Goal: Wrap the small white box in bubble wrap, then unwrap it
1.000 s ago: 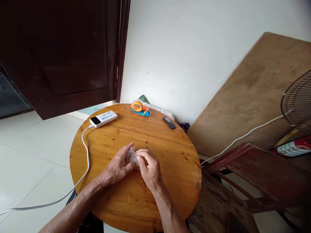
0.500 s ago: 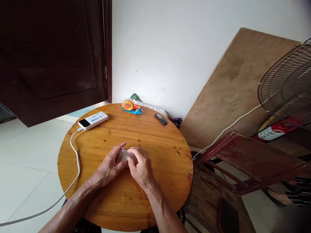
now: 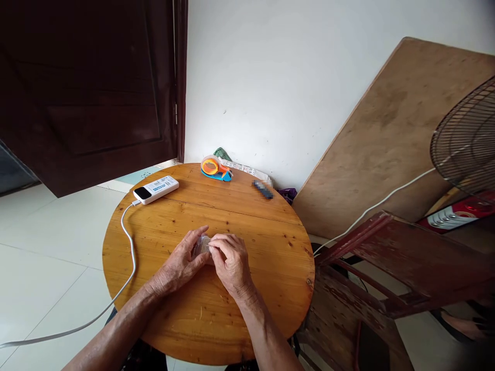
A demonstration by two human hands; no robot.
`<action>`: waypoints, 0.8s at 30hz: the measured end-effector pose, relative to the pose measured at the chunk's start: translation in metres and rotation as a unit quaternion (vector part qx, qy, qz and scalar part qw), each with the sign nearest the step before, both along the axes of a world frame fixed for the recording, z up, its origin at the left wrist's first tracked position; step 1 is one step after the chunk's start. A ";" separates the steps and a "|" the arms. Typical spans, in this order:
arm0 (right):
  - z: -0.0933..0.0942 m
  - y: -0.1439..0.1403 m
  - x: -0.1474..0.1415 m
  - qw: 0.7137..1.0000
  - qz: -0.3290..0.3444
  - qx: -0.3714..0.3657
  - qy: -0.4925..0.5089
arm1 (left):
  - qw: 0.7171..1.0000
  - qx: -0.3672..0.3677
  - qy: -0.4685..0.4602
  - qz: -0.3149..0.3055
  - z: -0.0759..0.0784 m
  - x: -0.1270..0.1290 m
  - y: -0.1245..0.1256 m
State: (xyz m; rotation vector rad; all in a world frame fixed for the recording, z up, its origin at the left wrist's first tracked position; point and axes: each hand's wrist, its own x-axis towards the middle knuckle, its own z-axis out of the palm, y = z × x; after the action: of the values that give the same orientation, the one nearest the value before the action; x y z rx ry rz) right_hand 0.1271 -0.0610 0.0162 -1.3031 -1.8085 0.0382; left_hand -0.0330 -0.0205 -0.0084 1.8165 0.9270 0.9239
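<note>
A small clear plastic item (image 3: pixel 201 246), perhaps a box or a wrapped packet, rests on the round wooden table (image 3: pixel 185 322) between my hands. My left hand (image 3: pixel 185 259) is around its left side, thumb at the near side and fingers at the far side. My right hand (image 3: pixel 231 260) is at the item's right end, thumb and forefinger pinched together at its edge. Whatever sits between those fingertips is too small to make out. Both hands cover much of the item.
A white device (image 3: pixel 157 189) with a dark screen and a white cable (image 3: pixel 133 257) lies at the table's left. Toward the back are an orange and blue tape dispenser (image 3: pixel 215 169) and a blurred dark object (image 3: pixel 263 189). A wooden chair (image 3: pixel 390 257) and a fan (image 3: pixel 467 134) stand right.
My right thumb and forefinger have closed into a pinch at the item's edge, where they were spread over it before. My left hand keeps its place. The view has shifted slightly left.
</note>
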 end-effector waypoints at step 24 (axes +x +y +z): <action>0.006 0.001 0.001 1.000 0.020 0.004 0.009 | 0.996 0.051 0.062 0.042 -0.006 -0.001 0.001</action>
State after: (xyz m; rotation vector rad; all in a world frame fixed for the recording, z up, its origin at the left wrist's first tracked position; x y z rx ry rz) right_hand 0.1283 -0.0600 0.0224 -1.2577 -1.8175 0.0645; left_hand -0.0341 -0.0193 -0.0148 1.9518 1.0575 0.9337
